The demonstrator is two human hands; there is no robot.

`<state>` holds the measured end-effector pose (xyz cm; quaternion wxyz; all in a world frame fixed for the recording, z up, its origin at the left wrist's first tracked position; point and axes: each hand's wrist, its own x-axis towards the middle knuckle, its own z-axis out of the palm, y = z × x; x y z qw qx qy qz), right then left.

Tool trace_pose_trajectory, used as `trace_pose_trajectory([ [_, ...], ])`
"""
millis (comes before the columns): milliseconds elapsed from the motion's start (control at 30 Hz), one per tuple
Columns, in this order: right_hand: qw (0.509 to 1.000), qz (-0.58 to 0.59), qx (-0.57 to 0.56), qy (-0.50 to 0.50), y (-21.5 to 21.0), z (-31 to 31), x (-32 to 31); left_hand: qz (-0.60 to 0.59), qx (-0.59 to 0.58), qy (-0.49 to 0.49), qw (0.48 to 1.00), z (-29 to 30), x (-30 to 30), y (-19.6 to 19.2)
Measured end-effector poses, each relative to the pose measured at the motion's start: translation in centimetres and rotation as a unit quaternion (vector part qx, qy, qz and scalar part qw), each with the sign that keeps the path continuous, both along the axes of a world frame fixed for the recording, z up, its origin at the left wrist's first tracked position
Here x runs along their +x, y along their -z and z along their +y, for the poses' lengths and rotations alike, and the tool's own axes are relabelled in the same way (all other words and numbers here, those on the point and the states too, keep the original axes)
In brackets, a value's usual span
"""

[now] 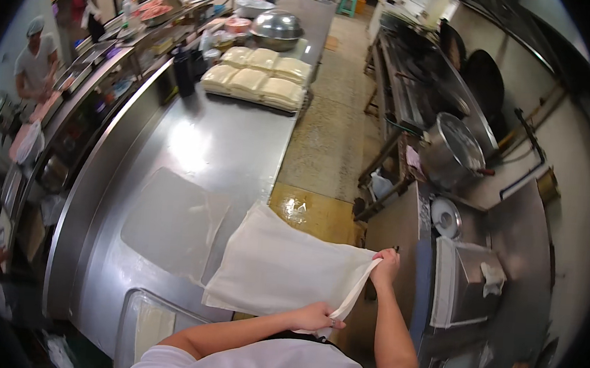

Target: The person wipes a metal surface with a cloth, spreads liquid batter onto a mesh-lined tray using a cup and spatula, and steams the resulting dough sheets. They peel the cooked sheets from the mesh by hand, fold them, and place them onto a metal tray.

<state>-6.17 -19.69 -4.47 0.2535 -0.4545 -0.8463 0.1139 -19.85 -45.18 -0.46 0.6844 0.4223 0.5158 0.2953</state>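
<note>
A large white cloth [296, 266] stretches between my hands and the steel table. Its far left part lies over the table's right edge, and its near right edge is gathered into a fold. My left hand [318, 317], close to my body, is closed on the near corner of the cloth. Farther out to the right, my right hand [386, 265] grips the other corner. On the steel table [243, 136], left of the cloth, lies a flat, greyish rectangular sheet or wet patch [173, 220]; I cannot tell which.
A shallow tray [128, 323] with a pale piece sits at the table's near edge. Stacked pale folded sheets [251, 80] and a domed metal bowl [277, 27] stand at the far end. Right are a big pot [454, 151] and stoves. Another person [36, 63] works far left.
</note>
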Motion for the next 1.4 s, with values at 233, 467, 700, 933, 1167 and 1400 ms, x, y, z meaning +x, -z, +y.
trace_pose_trajectory([
  [233,0.992,0.086,-0.031,0.085,-1.3,-4.2,15.0,0.236,-0.047,0.121,0.963,1.5,-1.6,-0.8],
  [467,0.865,0.002,-0.500,-0.028,-0.6,-16.9,28.2,-0.020,0.063,-0.144,0.987,5.6,5.6,-0.5],
  [700,0.996,0.085,-0.035,0.002,-7.8,-18.7,33.8,-0.176,-0.028,0.174,0.969,7.4,25.7,-8.1],
  [933,0.921,0.152,-0.274,0.233,-5.3,-23.1,49.7,0.044,0.407,0.217,0.886,11.8,36.0,-20.2],
  [1167,0.860,0.232,-0.041,0.452,-21.1,-28.1,67.1,0.050,0.593,0.035,0.803,24.0,46.3,-25.3],
  [1400,0.808,0.285,0.014,0.515,-28.8,-29.5,74.7,-0.160,0.425,0.121,0.883,31.2,58.2,-26.6],
])
